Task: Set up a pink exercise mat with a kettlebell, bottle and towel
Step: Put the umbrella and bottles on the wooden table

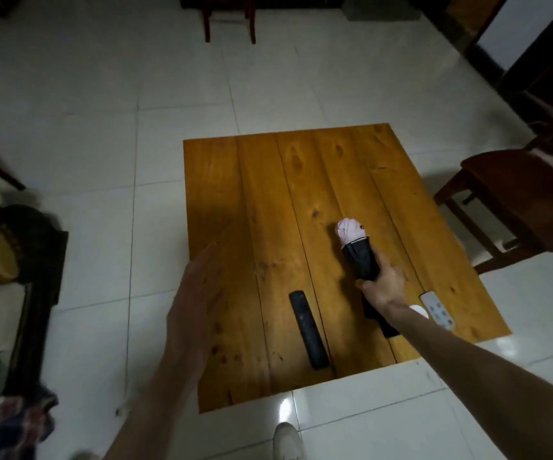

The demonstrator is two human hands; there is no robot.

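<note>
Right hand (383, 283): closed around the near end of a dark sleeve (363, 262) on the wooden table (268, 210); a pink roll (350, 231) shows at the sleeve's far end.
Left hand (195, 293): open, palm down, fingers spread, above the table's left edge; it holds nothing.
Task item: the pink roll is judged to be the mat, packed in its sleeve, lying on the table's right half, far end angled away from the person.
Not seen: kettlebell, bottle and towel do not appear in this view.
Nearby objects: a black remote (308, 330) lies just left of the sleeve; a white remote (437, 310) lies just right of the right wrist, near the table edge.
Risk, slippage: a one-handed grip at one end may let the roll slide out of the open far end when lifted.
Risk, collision: swinging the sleeve sideways could knock either remote off the table.
Risk, identification: blur and dim light leave the roll's contents unconfirmed.
</note>
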